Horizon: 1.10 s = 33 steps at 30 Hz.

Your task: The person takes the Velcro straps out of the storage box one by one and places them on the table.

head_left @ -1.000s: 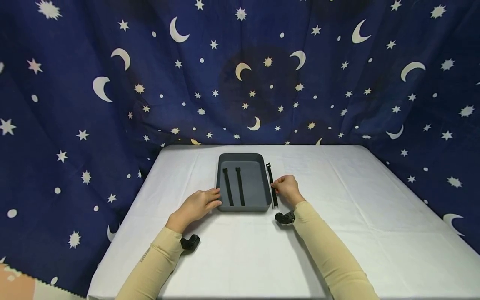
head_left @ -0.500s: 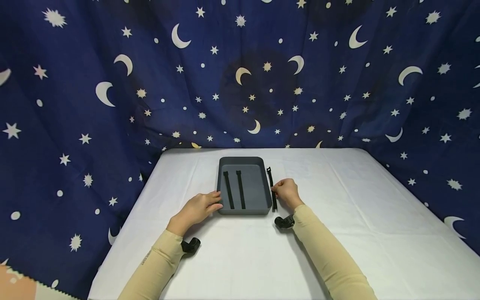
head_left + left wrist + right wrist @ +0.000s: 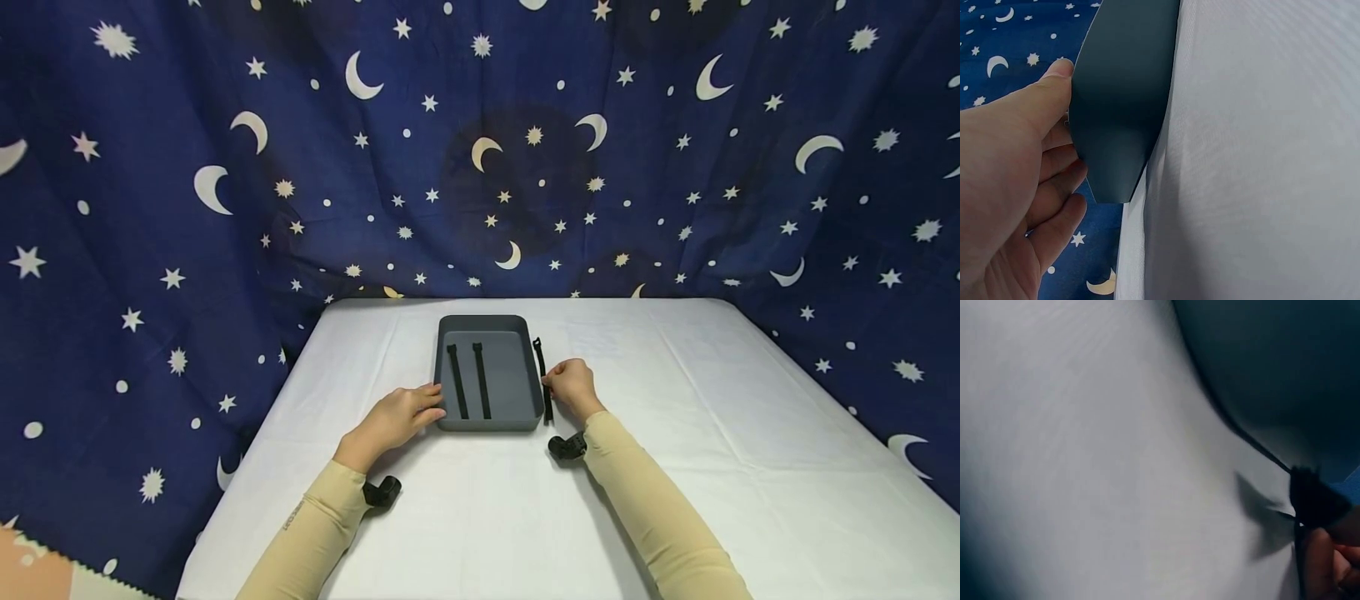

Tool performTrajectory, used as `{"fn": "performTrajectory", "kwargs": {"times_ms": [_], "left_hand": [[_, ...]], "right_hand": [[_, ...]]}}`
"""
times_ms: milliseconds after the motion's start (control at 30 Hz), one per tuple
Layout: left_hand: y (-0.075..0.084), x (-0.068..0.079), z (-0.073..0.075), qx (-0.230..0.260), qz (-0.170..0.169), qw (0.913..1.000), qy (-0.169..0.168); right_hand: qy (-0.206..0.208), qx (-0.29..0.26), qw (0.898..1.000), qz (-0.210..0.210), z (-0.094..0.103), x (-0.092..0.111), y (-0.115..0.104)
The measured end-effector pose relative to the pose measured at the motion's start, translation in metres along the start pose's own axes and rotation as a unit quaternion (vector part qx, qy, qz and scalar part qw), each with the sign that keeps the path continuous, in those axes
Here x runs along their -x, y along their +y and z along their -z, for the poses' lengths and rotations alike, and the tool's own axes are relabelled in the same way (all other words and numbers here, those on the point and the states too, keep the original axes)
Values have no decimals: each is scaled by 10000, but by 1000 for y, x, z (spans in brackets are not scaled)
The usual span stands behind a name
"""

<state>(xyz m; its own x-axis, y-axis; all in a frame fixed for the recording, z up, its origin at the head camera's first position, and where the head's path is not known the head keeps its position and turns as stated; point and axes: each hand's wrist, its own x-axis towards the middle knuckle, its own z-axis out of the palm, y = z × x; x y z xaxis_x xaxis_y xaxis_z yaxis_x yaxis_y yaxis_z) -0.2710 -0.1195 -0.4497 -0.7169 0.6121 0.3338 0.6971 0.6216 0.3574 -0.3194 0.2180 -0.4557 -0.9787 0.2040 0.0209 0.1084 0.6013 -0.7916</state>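
A grey rectangular tray (image 3: 513, 375) sits on the white-covered table, with two black hook-and-loop cable straps inside: the left strap (image 3: 457, 382) and the right strap (image 3: 482, 382), roughly parallel. My left hand (image 3: 396, 418) touches the tray's left side near its front corner; in the left wrist view its loosely bent fingers (image 3: 1060, 187) and thumb lie along the rim. My right hand (image 3: 575, 386) pinches a third black strap (image 3: 540, 357) just outside the tray's right wall, its looped head pointing away. In the right wrist view that strap's frayed-looking end (image 3: 1315, 495) shows by my fingertips.
A white cloth (image 3: 712, 450) covers the table. Behind it hangs a dark blue curtain (image 3: 420, 167) with moons and stars. Black wrist cameras are strapped on both arms, the left camera (image 3: 384, 492) and the right camera (image 3: 567, 447).
The head view has tilted slightly, so everything sits a little lower in it. Both hands stay nearly where they were, the right still pinching the strap beside the tray.
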Motion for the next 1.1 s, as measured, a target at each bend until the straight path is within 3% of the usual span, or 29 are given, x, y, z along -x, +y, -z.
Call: {"fn": "performTrajectory", "kwargs": {"times_ms": [567,1100], "left_hand": [[-2,0,1,4,11,10000,-46],[-3,-1,1,25,151,9997,-163]], "right_hand": [[61,368,9993,97,0,4,-5],[488,1046,9927,352,-1,3,-5]]}}
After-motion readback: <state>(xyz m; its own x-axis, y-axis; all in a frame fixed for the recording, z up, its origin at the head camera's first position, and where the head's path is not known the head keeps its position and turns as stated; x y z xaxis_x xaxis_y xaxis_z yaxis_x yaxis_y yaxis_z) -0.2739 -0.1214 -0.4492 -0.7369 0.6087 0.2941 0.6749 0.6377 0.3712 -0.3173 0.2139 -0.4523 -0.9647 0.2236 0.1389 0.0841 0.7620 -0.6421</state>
